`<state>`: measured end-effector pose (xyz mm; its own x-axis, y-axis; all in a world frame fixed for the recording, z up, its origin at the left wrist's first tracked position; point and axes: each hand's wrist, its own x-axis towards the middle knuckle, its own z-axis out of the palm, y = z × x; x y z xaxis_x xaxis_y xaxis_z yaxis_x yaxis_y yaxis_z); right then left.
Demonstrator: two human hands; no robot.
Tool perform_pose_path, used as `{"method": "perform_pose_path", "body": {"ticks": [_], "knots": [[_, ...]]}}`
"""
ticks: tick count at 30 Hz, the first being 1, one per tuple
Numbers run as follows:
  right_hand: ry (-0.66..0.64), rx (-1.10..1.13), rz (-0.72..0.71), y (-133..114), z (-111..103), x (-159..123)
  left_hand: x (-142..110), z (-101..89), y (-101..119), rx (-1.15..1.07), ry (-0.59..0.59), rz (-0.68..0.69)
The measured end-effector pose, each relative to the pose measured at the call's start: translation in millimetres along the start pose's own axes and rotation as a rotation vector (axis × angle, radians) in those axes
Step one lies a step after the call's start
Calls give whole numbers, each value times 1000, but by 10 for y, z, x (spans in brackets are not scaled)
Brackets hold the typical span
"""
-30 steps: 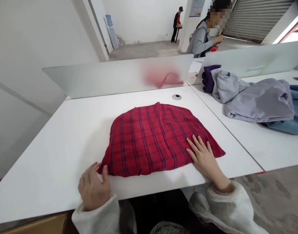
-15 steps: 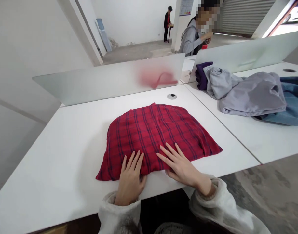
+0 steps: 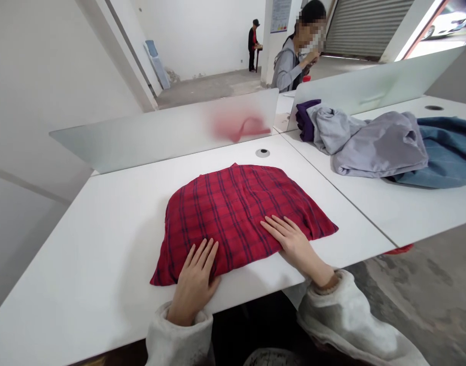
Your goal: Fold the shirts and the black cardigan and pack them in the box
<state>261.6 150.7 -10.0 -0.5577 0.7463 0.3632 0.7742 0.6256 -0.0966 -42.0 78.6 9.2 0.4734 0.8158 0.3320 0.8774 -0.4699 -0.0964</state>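
Red plaid woven cloth (image 3: 236, 213), folded into a soft, rounded bundle, lies in the middle of the white desk (image 3: 84, 264). Left hand (image 3: 195, 284) rests on its near edge, fingers slightly spread and flat, pinching nothing; right hand (image 3: 294, 246) lies on its near right side, fingers close together, also unpinched.

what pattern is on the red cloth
Red cloth: dark blue plaid, best in the head view.

Matt woven plaid cloth (image 3: 233, 223), smooth white desktop (image 3: 84, 254); frosted divider (image 3: 141, 134)
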Motion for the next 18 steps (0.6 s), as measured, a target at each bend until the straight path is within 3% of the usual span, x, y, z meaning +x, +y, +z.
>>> {"method": "perform_pose_path", "body": {"ticks": [5,12,18], "knots": [[29,78,-59,-25,-62,-7,21,4,60,-6,67,-4],[106,137,7,-64,-166,37,41,-1,102,33,109,-218],[39,35,17,94,-90,-124,-58,-90,-1,57,253,-239]]}}
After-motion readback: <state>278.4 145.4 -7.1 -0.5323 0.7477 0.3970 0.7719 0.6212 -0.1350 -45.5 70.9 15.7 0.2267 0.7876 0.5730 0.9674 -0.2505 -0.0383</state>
